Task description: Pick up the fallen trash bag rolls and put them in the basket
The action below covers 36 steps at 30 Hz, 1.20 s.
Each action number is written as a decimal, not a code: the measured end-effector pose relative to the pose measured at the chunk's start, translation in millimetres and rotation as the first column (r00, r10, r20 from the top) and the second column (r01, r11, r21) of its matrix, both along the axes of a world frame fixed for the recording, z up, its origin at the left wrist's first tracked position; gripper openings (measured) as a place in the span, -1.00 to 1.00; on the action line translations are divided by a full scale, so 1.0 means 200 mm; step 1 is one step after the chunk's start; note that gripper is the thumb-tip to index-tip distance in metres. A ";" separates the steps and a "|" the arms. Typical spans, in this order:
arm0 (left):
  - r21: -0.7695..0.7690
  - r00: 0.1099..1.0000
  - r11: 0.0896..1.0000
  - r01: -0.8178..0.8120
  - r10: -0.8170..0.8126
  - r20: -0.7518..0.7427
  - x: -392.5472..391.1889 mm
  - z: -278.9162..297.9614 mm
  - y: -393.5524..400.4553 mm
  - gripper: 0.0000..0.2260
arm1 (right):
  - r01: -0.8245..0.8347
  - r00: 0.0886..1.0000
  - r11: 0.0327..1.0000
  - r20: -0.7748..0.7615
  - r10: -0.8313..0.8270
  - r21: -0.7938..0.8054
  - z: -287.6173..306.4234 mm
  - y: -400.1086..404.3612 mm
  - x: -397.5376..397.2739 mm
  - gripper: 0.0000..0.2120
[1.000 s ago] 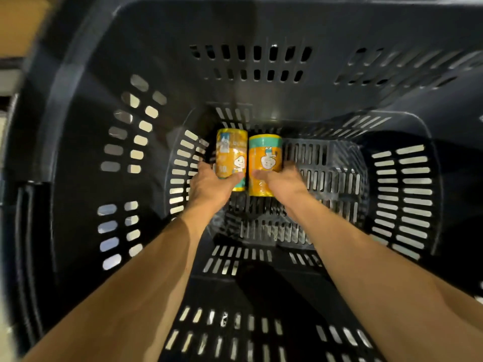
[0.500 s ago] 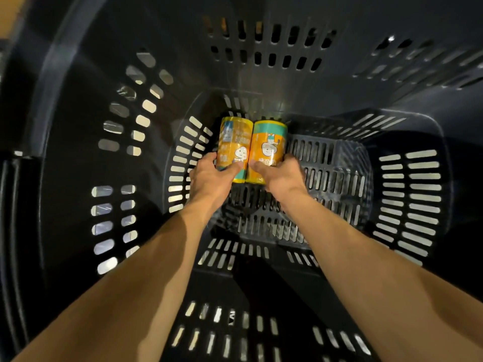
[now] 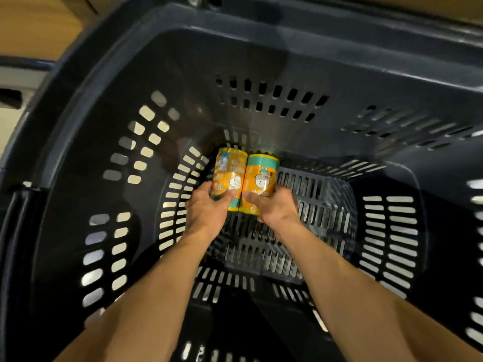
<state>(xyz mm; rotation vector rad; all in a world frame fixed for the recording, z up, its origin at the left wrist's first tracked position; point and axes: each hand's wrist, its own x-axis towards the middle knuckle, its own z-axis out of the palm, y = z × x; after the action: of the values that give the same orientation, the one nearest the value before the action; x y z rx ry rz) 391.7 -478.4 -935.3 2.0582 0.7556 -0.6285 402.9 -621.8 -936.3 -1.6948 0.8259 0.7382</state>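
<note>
Since the earlier frames both hands have stayed wrapped on their rolls, side by side low in the basket, while the view has pulled back so that more of the basket's rim shows along the top of the frame.

Left hand (image 3: 206, 210) grips the left trash bag roll (image 3: 228, 173) just left of the frame's centre, thumb across the roll's near end and the fingers curled round its left side. Right hand (image 3: 274, 209) grips the right trash bag roll (image 3: 261, 178) in the same manner, thumb laid over the front of the label and the fingers round the right side. Both rolls are orange-yellow with a cartoon figure printed on them; the right one carries a teal band at its far end. They lie lengthwise, pointing away toward the top of the frame, touching each other along their long sides. Whether they rest on the slotted floor or sit just above it cannot be told.

The basket (image 3: 339, 61) is dark plastic, with slotted walls rising on every side and filling nearly the whole frame. Both forearms reach in from the lower edge. A strip of wood-coloured surface (image 3: 39, 24) shows beyond the rim at the upper left.
</note>
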 end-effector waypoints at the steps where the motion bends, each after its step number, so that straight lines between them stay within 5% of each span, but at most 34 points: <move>1: -0.004 1.000 1.000 -0.019 0.019 -0.001 -0.01 -0.01 0.00 -0.54 | -0.019 1.000 1.000 -0.001 0.019 -0.006 0.00 0.00 0.00 -0.66; 7: -0.031 0.997 0.997 -0.075 0.073 -0.040 0.02 0.03 0.01 -0.62 | -0.096 0.995 0.995 -0.003 0.096 -0.013 0.01 0.01 0.04 -0.74; 14: -0.036 0.980 0.981 -0.189 0.187 -0.070 -0.02 -0.07 0.01 -0.13 | -0.133 0.991 0.991 -0.027 0.133 -0.014 0.02 0.00 0.06 -0.80; 17: -0.033 0.977 0.980 -0.198 0.195 -0.084 0.00 -0.02 0.01 -0.22 | -0.118 0.993 0.992 -0.007 0.118 0.037 -0.01 0.00 0.08 -0.79; 21: -0.015 0.978 0.982 -0.186 0.184 -0.095 0.05 0.05 0.04 -0.58 | -0.117 0.992 0.992 -0.038 0.119 0.042 0.01 0.04 0.09 -0.79; 23: 0.036 0.978 0.982 -0.184 0.187 -0.097 0.09 0.09 0.07 -0.46 | -0.140 0.987 0.990 -0.070 0.142 0.033 0.04 0.06 0.10 -0.59; 25: 0.075 0.978 0.981 -0.178 0.185 -0.099 0.11 0.16 0.08 -0.37 | -0.145 0.986 0.989 -0.088 0.145 -0.002 0.10 0.05 0.12 -0.59; 27: 0.063 0.981 0.985 -0.162 0.168 -0.101 0.12 0.27 0.09 -0.36 | -0.150 0.985 0.988 -0.094 0.145 -0.043 0.20 0.02 0.11 -0.62; 32: -0.042 0.990 0.991 -0.123 0.120 -0.079 0.05 0.72 0.08 -0.43 | -0.237 0.969 0.969 -0.092 0.229 -0.077 0.66 -0.04 0.04 -0.22; 36: -0.138 0.994 0.985 -0.105 0.100 -0.047 -0.07 1.35 0.11 -0.55 | -0.257 0.966 0.961 -0.065 0.251 -0.100 1.23 -0.04 -0.03 -0.35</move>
<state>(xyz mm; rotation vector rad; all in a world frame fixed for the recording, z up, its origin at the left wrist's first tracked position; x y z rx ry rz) 377.6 -456.1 -666.3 1.8709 0.8119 -0.6479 396.9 -630.1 -690.9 -1.9089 0.7004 0.9297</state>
